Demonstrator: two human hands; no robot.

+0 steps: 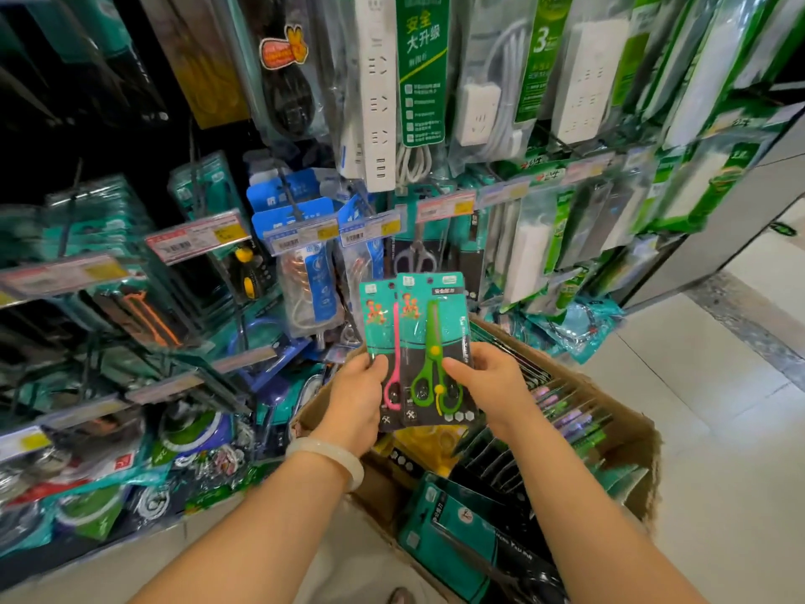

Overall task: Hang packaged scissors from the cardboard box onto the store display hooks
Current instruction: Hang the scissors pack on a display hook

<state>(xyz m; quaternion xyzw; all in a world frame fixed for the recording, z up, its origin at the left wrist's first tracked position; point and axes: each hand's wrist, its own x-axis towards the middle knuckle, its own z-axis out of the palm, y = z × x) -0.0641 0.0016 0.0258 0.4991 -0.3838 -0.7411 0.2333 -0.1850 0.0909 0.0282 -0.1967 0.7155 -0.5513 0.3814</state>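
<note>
Two teal-and-black scissor packs are held upright above the cardboard box (627,433). The front pack with green scissors (433,342) overlaps the pack with pink scissors (378,324) behind it on the left. My left hand (355,403) grips the pink pack's lower left edge, thumb on its front. My right hand (494,383) holds the green pack's lower right side, thumb pressed on the front near the handles. The box holds several more packaged scissors (566,411) standing in rows.
Display hooks with price tags (198,239) carry packed goods all along the rack. Grey scissors (416,257) hang right behind the held packs. Power strips (377,89) hang above. Tiled floor (718,429) lies to the right of the box.
</note>
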